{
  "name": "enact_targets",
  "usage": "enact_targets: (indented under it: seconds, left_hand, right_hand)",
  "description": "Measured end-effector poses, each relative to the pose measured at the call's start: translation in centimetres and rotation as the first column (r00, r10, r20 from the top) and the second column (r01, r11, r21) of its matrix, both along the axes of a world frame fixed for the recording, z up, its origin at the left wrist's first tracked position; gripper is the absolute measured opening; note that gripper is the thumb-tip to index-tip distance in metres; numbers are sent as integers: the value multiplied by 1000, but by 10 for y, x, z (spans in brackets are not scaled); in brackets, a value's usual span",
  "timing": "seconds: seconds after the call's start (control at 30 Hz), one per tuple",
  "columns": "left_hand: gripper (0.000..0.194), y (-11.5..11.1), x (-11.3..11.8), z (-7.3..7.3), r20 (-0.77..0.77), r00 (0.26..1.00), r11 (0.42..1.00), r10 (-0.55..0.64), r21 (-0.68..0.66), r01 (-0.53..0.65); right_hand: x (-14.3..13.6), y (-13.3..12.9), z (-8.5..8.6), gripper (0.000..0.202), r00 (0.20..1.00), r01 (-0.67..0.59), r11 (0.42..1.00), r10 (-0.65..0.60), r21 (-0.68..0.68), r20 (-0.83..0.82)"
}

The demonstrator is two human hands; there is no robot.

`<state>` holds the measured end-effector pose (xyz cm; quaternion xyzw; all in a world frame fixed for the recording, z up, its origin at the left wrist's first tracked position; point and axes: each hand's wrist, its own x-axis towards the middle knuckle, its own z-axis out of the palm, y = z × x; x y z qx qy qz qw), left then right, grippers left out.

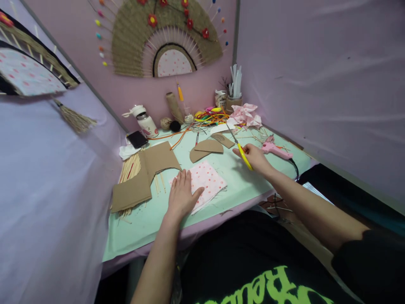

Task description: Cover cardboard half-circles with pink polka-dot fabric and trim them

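Note:
My left hand (183,194) lies flat with its fingers spread on the left part of a pink dotted cloth (209,181), which has frayed edges. My right hand (253,158) grips yellow-handled scissors (244,157) above the table, to the right of the cloth. The blades point away from me and to the left. Just beyond the cloth lie half-round cardboard pieces (209,146), partly overlapping. To the left of my left hand, cut brown cardboard (134,194) rests on a bundle of thin wooden sticks (129,166).
A pink glue gun (276,150) with a black cord lies at the right edge. Along the back are a white bottle (147,123), twine balls (165,123), bright cords (209,118) and crumpled pink cloth (246,115). A large decorated fan (171,38) hangs on the wall.

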<state>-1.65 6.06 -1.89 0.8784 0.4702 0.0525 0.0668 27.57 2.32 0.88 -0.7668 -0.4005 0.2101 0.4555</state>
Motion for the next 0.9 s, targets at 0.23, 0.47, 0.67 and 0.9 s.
enact_targets:
  seconds: [0.23,0.47,0.67,0.9]
  left_hand:
    - [65,5,-7,2,273,961,999,31,30,-41]
    - [33,38,4,43,189,980,995,62,61,-74]
    - [44,60,49,59,-247,967,986,59,-138,-96]
    - [38,76,58,57,-279,960,951,4,-296,-90]
  right_hand:
    - [5,-3,-23,37,951,92,996,-83,-14,299]
    - [-21,0,-28,37,992,37,983,-58,179,109]
    - [-33,-1,-38,32,994,-5,960,-24,280,102]
    - [-35,-4,-34,36,998,-14,952,-4,305,58]
